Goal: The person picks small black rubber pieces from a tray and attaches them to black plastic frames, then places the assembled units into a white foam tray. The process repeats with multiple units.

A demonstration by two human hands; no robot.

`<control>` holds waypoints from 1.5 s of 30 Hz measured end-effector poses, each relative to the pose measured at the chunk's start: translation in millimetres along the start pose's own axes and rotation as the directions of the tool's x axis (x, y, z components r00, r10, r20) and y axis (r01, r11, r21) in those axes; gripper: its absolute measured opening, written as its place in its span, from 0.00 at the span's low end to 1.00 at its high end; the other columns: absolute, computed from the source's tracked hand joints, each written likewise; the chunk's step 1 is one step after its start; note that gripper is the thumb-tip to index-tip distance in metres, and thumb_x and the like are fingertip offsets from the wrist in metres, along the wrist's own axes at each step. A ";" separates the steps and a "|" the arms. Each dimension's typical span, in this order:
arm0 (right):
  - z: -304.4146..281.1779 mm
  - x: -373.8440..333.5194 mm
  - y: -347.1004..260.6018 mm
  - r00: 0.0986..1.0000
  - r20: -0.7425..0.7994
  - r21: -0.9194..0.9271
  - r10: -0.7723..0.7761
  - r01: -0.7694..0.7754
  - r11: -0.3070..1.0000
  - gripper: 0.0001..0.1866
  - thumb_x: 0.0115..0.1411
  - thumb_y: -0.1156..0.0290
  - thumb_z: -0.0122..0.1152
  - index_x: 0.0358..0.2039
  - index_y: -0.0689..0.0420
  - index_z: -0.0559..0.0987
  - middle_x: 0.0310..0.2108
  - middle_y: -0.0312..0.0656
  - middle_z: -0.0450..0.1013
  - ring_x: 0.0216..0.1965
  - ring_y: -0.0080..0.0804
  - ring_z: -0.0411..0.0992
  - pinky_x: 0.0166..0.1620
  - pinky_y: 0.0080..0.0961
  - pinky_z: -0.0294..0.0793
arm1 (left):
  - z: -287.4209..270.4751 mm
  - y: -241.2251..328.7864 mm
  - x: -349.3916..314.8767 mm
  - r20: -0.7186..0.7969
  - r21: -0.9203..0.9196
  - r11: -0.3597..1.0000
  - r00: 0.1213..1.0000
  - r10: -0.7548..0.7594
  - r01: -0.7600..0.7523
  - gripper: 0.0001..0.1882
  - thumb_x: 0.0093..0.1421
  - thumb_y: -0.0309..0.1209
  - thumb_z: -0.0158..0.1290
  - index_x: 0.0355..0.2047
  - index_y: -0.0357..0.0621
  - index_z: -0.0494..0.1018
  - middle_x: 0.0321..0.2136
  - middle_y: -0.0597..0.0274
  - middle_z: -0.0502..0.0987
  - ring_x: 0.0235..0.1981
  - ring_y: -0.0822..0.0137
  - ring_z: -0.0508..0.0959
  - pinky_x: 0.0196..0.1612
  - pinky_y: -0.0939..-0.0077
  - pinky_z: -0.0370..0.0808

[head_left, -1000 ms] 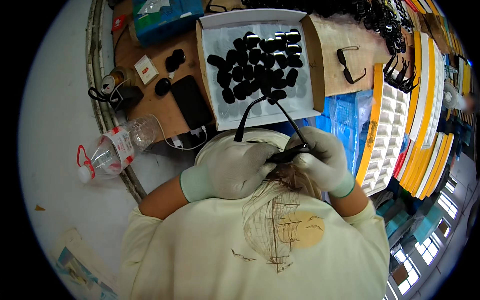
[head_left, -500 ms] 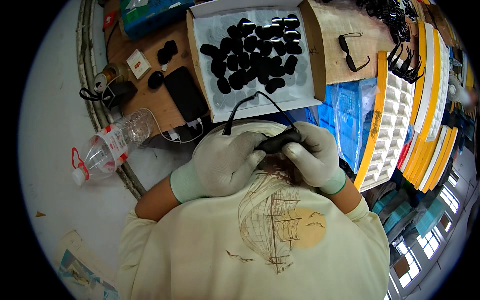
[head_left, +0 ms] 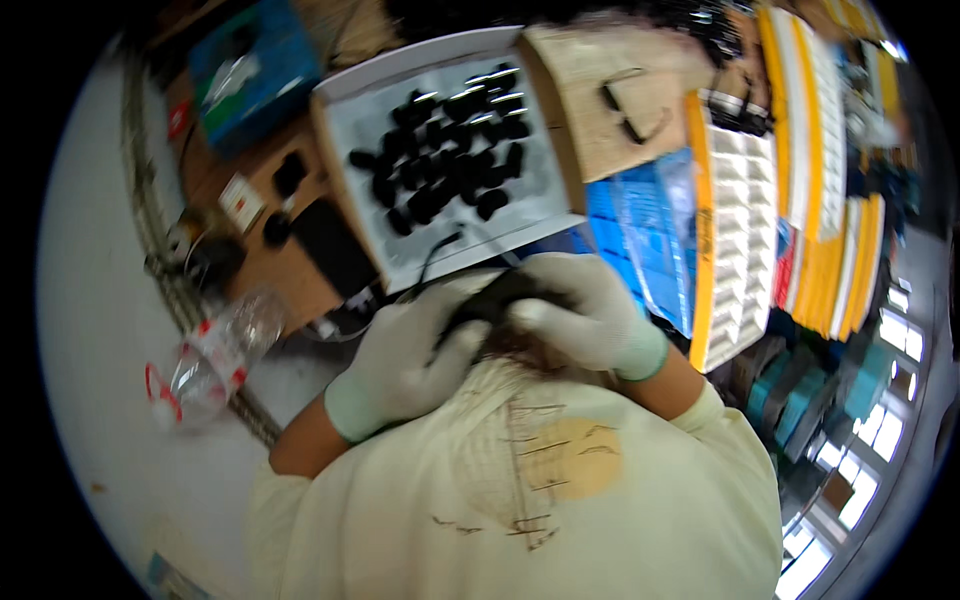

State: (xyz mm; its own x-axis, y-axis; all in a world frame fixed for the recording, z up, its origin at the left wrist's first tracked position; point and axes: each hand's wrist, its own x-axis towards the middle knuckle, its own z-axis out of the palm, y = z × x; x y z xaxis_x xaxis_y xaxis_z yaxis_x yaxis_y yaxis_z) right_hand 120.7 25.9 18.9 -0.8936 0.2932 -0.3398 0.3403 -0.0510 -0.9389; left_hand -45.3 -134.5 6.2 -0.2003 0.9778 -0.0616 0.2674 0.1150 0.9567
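Presently in hand: black glasses (head_left: 500,294), one pair, held before the chest, near the carton's lower edge.
Black throughout, blurred, slim temple pointing toward the carton; whether lenses are fitted cannot be told. Left hand (head_left: 408,350), one, pale-gloved: thumb and fingers clamped on one end of the front. Right hand (head_left: 585,312), one, likewise gloved: thumb and fingers clamped on the other end. Open carton (head_left: 553,115), one, white-lined; dark rounded pieces (head_left: 440,160) inside, many, overlapping, too blurred to count. Second pair of glasses (head_left: 622,115), one, on the tabletop (head_left: 575,60). Clear bottle (head_left: 212,360), one. Blue box (head_left: 262,75), one.
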 end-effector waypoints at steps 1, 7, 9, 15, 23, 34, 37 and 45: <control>-0.2 -0.8 3.2 0.999 -0.030 -0.041 -0.031 0.030 0.999 0.12 0.63 0.69 0.60 0.42 0.64 0.81 0.31 0.46 0.79 0.33 0.27 0.76 0.41 0.27 0.76 | 4.2 0.8 1.3 -0.037 0.037 0.999 0.999 0.031 -0.029 0.11 0.62 0.29 0.52 0.42 0.35 0.72 0.22 0.48 0.78 0.22 0.54 0.81 0.27 0.67 0.75; -1.6 -2.9 2.1 0.985 -0.147 -0.062 0.091 -0.101 0.993 0.11 0.63 0.69 0.60 0.36 0.66 0.80 0.28 0.42 0.79 0.30 0.21 0.74 0.36 0.23 0.75 | 20.8 -2.5 8.0 -0.073 0.136 0.990 0.996 0.054 -0.044 0.10 0.63 0.28 0.54 0.41 0.34 0.71 0.20 0.47 0.77 0.20 0.51 0.81 0.23 0.65 0.76; -0.4 -5.1 5.2 0.978 -0.207 -0.095 -0.002 -0.018 0.995 0.11 0.63 0.69 0.60 0.34 0.66 0.80 0.26 0.44 0.78 0.28 0.24 0.74 0.34 0.24 0.74 | 26.7 1.1 12.0 -0.099 0.140 0.989 0.993 0.060 -0.046 0.09 0.63 0.27 0.54 0.41 0.34 0.71 0.20 0.47 0.77 0.19 0.51 0.80 0.23 0.65 0.75; -18.0 -12.0 5.8 0.948 -0.254 -0.184 -0.190 0.145 0.972 0.10 0.62 0.69 0.62 0.29 0.63 0.78 0.23 0.46 0.76 0.24 0.31 0.74 0.29 0.26 0.72 | 47.6 3.3 24.8 -0.186 0.138 0.988 0.979 0.088 -0.062 0.07 0.62 0.27 0.53 0.38 0.36 0.71 0.17 0.49 0.75 0.16 0.51 0.78 0.21 0.64 0.73; -98.1 -26.8 19.9 0.955 -0.173 -0.300 -0.240 0.181 0.937 0.15 0.59 0.65 0.66 0.39 0.64 0.80 0.30 0.50 0.78 0.31 0.37 0.78 0.37 0.29 0.77 | 72.5 28.8 79.8 -0.093 0.220 0.974 0.995 -0.029 0.049 0.08 0.61 0.28 0.54 0.36 0.36 0.72 0.18 0.49 0.75 0.19 0.51 0.80 0.23 0.65 0.73; -368.6 -51.1 184.6 0.472 -0.877 -0.288 -0.088 -0.370 0.883 0.26 0.59 0.56 0.59 0.53 0.61 0.76 0.47 0.56 0.75 0.52 0.53 0.73 0.57 0.44 0.70 | 158.8 50.3 161.6 -0.187 0.162 0.944 0.949 -0.256 0.287 0.09 0.63 0.29 0.52 0.38 0.34 0.72 0.16 0.56 0.77 0.18 0.63 0.80 0.24 0.71 0.74; -477.8 -47.8 222.2 0.352 -0.927 -0.283 -0.130 -0.428 0.858 0.29 0.56 0.56 0.61 0.54 0.62 0.74 0.46 0.57 0.74 0.50 0.54 0.72 0.57 0.44 0.70 | 175.3 60.6 176.3 -0.182 0.137 0.914 0.917 -0.355 0.381 0.09 0.63 0.30 0.52 0.38 0.34 0.72 0.15 0.56 0.77 0.17 0.64 0.80 0.24 0.71 0.74; -594.0 5.9 232.6 0.238 -0.967 -0.237 -0.087 -0.730 0.640 0.48 0.49 0.49 0.68 0.64 0.63 0.62 0.61 0.62 0.62 0.62 0.58 0.59 0.66 0.47 0.57 | 204.8 78.8 202.4 -0.225 0.264 0.878 0.911 -0.346 0.399 0.11 0.64 0.30 0.51 0.38 0.32 0.71 0.16 0.56 0.77 0.17 0.64 0.78 0.25 0.69 0.74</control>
State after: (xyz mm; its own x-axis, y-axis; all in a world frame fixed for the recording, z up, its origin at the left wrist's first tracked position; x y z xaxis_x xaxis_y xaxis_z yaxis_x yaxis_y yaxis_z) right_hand 368.4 582.8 -169.4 0.0407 0.9977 0.0534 0.9401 -0.0202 -0.3402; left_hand 128.3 108.3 10.8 -0.4867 0.8115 -0.3235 0.4035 0.5373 0.7407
